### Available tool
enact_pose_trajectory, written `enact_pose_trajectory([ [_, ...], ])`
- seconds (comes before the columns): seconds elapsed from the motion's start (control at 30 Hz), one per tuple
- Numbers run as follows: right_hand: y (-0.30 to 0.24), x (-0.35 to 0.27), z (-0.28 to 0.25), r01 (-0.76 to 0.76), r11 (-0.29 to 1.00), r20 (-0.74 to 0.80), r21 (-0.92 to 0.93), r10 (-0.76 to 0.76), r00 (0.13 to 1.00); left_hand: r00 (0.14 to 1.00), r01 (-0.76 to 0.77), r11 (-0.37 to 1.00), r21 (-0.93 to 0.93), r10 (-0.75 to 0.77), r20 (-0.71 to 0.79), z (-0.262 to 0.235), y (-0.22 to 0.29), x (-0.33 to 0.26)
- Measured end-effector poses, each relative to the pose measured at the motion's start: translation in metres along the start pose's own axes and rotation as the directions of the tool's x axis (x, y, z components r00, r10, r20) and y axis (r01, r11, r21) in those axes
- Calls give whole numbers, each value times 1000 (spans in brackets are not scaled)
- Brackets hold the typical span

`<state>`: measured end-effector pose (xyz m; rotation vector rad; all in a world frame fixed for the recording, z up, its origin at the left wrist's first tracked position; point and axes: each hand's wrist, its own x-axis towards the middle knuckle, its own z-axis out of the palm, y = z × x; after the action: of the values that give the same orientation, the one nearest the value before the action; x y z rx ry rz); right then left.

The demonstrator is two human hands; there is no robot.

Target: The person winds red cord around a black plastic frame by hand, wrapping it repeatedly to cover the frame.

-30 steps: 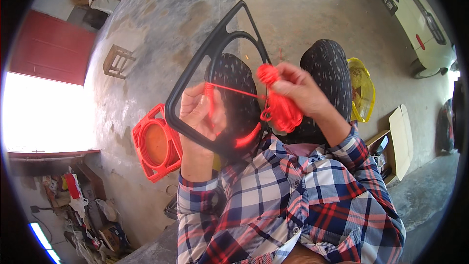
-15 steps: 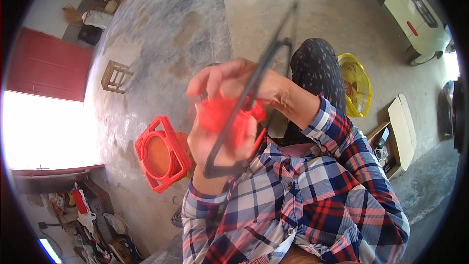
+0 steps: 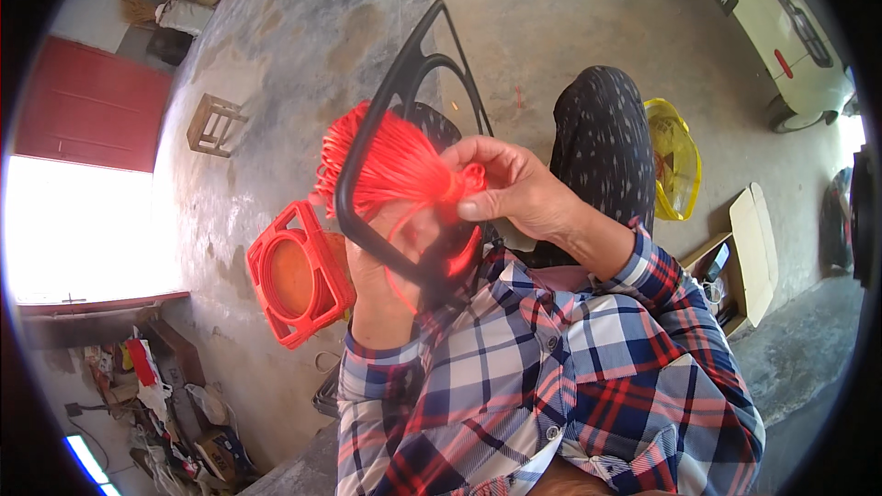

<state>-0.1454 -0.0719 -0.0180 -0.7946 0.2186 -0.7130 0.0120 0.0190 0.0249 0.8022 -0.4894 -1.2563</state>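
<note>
From the person's hands (image 3: 510, 184), I see room to pass at one o'clock, between the black frame (image 3: 401, 83) and the raised knee (image 3: 602, 138). A red cord bundle (image 3: 404, 161) crowds the frame's lower opening. A red plastic piece (image 3: 292, 277) obstructs eight o'clock; farther off, a wooden stool (image 3: 204, 119) stands at ten.
</note>
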Motion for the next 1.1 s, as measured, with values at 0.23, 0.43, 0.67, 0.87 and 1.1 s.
enact_pose_trajectory([
  [0.23,-34,11,-21,452,890,-197,-55,-454,869,988,22,995,-95,-7,155,-10,-5,14],
  [0.43,-54,2,-61,433,888,-300,-155,-460,836,997,-19,999,46,16,70,-18,3,11],
  [0.67,-8,4,-44,-17,311,-80,-950,-190,978,972,181,982,52,-187,144,-28,14,14],
  [0.87,0,53,-38,76,778,-103,-624,-179,978,989,-73,957,282,33,145,13,3,2],
  [1.1,-23,60,5,304,952,400,-44,-262,878,884,386,918,-89,-340,320,30,-7,-2],
])
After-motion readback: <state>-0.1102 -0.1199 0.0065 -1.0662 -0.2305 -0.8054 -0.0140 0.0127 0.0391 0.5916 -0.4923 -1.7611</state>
